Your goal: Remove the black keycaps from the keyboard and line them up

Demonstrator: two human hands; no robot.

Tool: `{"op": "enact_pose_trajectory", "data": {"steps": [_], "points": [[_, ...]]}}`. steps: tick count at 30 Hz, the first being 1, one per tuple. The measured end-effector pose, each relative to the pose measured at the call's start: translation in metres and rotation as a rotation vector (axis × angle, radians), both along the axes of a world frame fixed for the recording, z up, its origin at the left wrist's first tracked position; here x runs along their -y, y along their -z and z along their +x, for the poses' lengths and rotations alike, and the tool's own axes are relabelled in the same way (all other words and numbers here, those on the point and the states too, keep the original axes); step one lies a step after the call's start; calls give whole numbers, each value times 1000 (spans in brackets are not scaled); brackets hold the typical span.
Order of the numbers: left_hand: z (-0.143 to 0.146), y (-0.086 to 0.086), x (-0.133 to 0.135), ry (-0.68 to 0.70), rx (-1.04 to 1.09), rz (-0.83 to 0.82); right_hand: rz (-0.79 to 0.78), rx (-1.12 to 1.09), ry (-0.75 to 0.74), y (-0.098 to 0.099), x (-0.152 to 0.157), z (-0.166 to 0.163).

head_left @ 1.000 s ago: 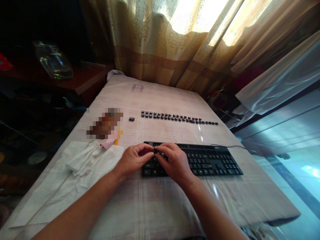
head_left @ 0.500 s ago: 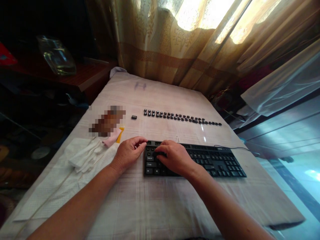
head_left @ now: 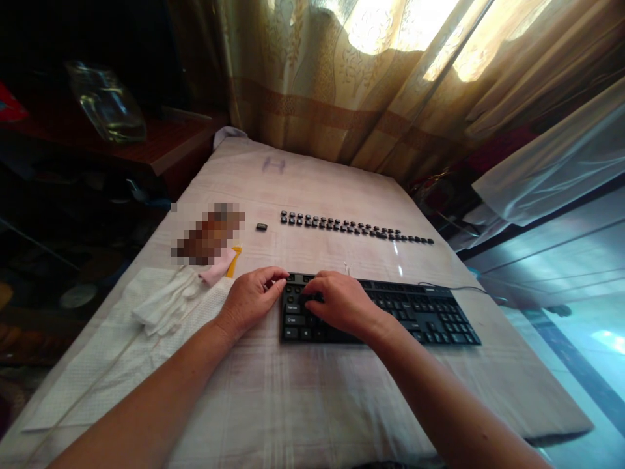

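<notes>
A black computer keyboard (head_left: 426, 319) lies on the cloth-covered table, with some of its key positions at the left showing no keycaps. My left hand (head_left: 254, 294) is at its upper left corner, thumb and index finger pinched on the edge. Over the left part of the keys, my right hand (head_left: 344, 301) is bent with its fingers curled downward. Whatever its fingertips hold, if anything, is hidden among the dark keys. Behind the keyboard, several loose black keycaps (head_left: 359, 228) stand in two long rows. One larger keycap (head_left: 262, 227) sits apart to their left.
White gloves (head_left: 168, 305) lie on a white textured cloth (head_left: 90, 384) at the left, near a yellow strip (head_left: 234, 262) and a blurred-out item (head_left: 208, 238). The keyboard's cable (head_left: 471, 289) runs right. A glass jar (head_left: 108, 104) stands on a dark wooden surface.
My right hand's fingers have shifted slightly over the left keys. My left hand keeps its place at the keyboard's corner. The camera view has tilted a little.
</notes>
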State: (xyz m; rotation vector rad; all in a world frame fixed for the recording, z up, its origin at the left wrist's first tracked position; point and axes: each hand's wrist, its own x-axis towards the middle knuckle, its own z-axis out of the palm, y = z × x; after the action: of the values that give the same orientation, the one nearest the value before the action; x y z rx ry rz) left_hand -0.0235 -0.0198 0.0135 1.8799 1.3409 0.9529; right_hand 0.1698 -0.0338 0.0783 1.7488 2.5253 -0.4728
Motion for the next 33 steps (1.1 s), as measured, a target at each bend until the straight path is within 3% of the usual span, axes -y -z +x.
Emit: {"op": "enact_pose_trajectory", "data": {"steps": [22,33], "points": [[0,2,0,-2,-45,8,24,-34,4,5,2,1],[1,1,1,-6,-65,17,38,227,-148,-9,1,-13]]}}
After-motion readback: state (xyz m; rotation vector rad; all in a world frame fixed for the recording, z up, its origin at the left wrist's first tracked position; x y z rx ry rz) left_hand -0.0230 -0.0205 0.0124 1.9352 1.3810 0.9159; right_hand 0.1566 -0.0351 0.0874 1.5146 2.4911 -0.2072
